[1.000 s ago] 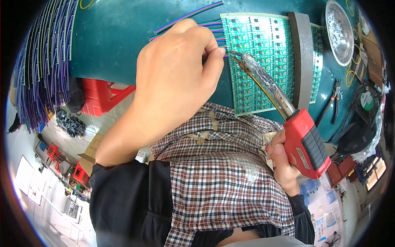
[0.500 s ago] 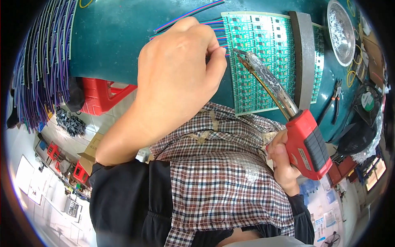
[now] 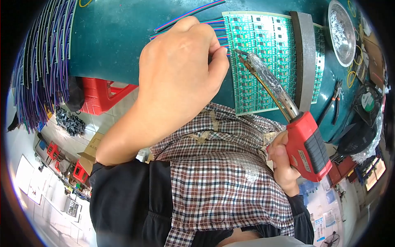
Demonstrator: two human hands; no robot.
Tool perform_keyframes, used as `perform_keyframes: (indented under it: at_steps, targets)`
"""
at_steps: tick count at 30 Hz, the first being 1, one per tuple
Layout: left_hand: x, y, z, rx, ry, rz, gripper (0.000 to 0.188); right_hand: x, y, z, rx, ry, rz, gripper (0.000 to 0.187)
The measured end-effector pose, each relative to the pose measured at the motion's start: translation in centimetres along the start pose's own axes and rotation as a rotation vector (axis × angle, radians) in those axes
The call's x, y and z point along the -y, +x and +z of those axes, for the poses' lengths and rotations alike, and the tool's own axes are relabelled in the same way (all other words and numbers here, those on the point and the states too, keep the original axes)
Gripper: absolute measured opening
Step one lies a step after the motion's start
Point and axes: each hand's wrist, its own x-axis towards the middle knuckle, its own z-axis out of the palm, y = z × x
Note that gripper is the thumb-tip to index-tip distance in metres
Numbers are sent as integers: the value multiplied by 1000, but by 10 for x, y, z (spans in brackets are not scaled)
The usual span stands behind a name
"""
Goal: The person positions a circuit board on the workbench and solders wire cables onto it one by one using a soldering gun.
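Observation:
My left hand (image 3: 177,72) is closed in a pinch at the left edge of a green circuit board panel (image 3: 257,74). Short coloured wire ends show at its fingertips; the hand hides the rest of that wire strip. Flat multicoloured wire strips (image 3: 217,29) run from the same edge above the hand. My right hand (image 3: 283,166) grips a red and black soldering gun (image 3: 306,142) by its handle. The gun's dark tip and thin brass-coloured feed tube reach the board's left pads, just right of my left fingertips. Whether the tip touches a pad is too small to tell.
A dark curved bar (image 3: 304,61) lies across the panel. Right of it are a metal bowl (image 3: 341,35), pliers (image 3: 336,101) and a small fan (image 3: 367,101). Many wired strips (image 3: 43,61) hang at the table's left, near a red stool (image 3: 96,96).
My left hand has shifted very slightly to the right. The soldering gun has moved a few pixels down and right, its tip still by the same pads.

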Motion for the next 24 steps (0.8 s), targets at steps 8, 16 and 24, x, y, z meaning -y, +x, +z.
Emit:
perform_keyframes:
  at_steps: [8,16,24]
  targets:
    - [0,0,1,0,8,3,19,-2,-4,3,-40,45,60,16]
    - [0,-2,2,-18,26,18,19,0,-2,-1,39,-28,2,15]
    - [0,-2,2,-19,25,23,18,-3,-3,-2,12,-58,-29,15]
